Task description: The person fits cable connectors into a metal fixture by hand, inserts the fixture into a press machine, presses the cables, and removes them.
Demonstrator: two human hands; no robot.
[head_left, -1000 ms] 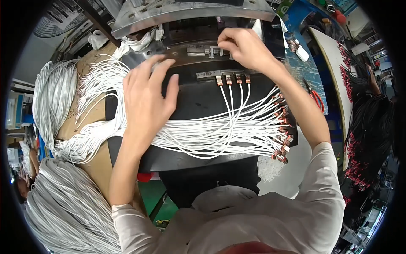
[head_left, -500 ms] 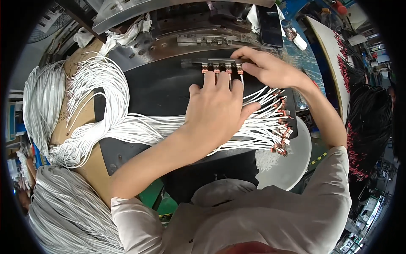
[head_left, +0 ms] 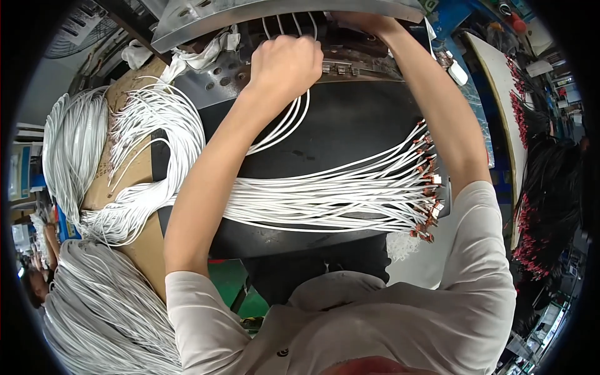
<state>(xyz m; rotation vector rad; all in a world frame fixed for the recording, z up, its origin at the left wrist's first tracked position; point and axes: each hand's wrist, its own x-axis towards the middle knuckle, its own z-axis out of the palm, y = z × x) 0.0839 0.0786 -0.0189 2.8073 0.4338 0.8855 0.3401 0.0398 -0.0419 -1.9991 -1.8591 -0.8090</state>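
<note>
My left hand [head_left: 286, 67] is closed around several white cables [head_left: 294, 115], which run up past the knuckles under a steel beam [head_left: 281, 22] and curve down below the fist. Up to the right, my right hand [head_left: 362, 22] reaches beneath the same beam; its fingers are hidden there, and so are the cable ends. Below both hands, a flat bundle of white cables [head_left: 325, 197] lies across the black work surface [head_left: 350, 125]. Small orange-red and white connectors [head_left: 432, 181] tip its right end.
A steel fixture [head_left: 340, 70] with small clips sits behind the black surface. More white cables [head_left: 75, 150] hang at the left, and a grey-white bundle [head_left: 106, 306] lies lower down. A pale round tub [head_left: 425, 256] holds clear bits. Black cables with red ends [head_left: 547, 187] hang at right.
Both hands have moved up and away from the black surface to the steel beam. The slotted metal strip with connectors is out of sight. My left hand has closed on the cables.
</note>
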